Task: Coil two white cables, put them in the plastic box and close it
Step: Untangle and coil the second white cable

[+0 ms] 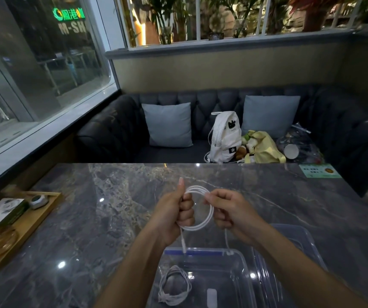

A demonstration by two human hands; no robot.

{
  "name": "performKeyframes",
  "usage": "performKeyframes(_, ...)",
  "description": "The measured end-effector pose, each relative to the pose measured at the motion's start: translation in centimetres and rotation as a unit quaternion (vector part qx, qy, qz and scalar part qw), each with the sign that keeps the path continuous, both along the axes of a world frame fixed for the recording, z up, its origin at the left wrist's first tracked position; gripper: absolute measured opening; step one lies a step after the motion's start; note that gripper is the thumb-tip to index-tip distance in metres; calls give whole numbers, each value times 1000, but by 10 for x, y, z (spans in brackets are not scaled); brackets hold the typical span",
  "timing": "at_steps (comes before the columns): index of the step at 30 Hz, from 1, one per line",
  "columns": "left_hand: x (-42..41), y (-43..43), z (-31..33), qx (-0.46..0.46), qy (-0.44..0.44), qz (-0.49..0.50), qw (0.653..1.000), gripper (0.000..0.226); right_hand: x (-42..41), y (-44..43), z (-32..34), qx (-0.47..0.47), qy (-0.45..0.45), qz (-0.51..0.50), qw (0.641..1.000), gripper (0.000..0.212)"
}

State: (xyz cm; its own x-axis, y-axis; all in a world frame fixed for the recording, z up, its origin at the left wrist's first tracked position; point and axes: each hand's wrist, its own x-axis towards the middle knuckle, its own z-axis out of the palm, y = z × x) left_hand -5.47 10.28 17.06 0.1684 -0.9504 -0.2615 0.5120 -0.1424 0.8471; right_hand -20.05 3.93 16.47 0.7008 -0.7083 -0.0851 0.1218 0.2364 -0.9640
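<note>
I see both hands just above the plastic box [201, 252], over the worktop [112, 207]. The left hand [178, 210] has its fingers curled tight round one side of a looped white cable [211, 215], thumb up. The right hand [229, 215] pinches the loop's other side — two loose ends hang toward the box rim. A second white cable [174, 285] lies coiled inside the box. The lid [298, 235] lies just right of the box.

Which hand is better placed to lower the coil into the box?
Left, probably: the left hand grips the whole coil above the open box; the right hand only pinches it.
</note>
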Motion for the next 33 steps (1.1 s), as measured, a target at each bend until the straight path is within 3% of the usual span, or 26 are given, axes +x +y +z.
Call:
performKeyframes(3, 0, -3, -3, -20, 55, 46, 997, 51, -3, 1, 3, -5, 8, 4, 1000, 19)
performKeyframes(7, -3, -5, -6, -28, 36, 70, 997, 52, -2, 2, 5, -25, 27, -10, 999, 20)
performKeyframes(11, -13, -4, -9, -2, -41, 55, 998, 50, 5, 4, 3, -70, 75, -31, 994, 25)
performKeyframes(16, -19, -1, -8, 11, -96, 59, 994, 52, 5, 3, 3, -16, 66, -21, 998, 31)
performKeyframes(19, -15, 4, -5, 24, -181, 31, 983, 48, 3, 0, -1, -33, 76, -40, 996, 31)
performKeyframes(23, 4, 12, 6, 22, -360, -12, 932, 36, -2, -3, -5, -144, 136, -60, 978, 33)
performKeyframes(26, 14, 15, 11, 37, -567, -26, 823, 35, -2, -3, -6, -278, 221, -62, 933, 34)
performKeyframes(27, 16, 16, 13, 38, -585, -34, 809, 36, 0, -2, -7, -301, 238, -61, 921, 35)
performKeyframes(29, 18, 19, 15, 29, -535, -91, 840, 33, 3, 0, -8, -323, 251, -62, 910, 35)
performKeyframes(31, 16, 23, 14, 21, -414, -174, 893, 23, 5, 3, -5, -325, 245, -55, 912, 34)
performKeyframes(33, 15, 27, 6, 17, -323, -192, 927, 19, 6, 4, -2, -304, 219, -48, 926, 33)
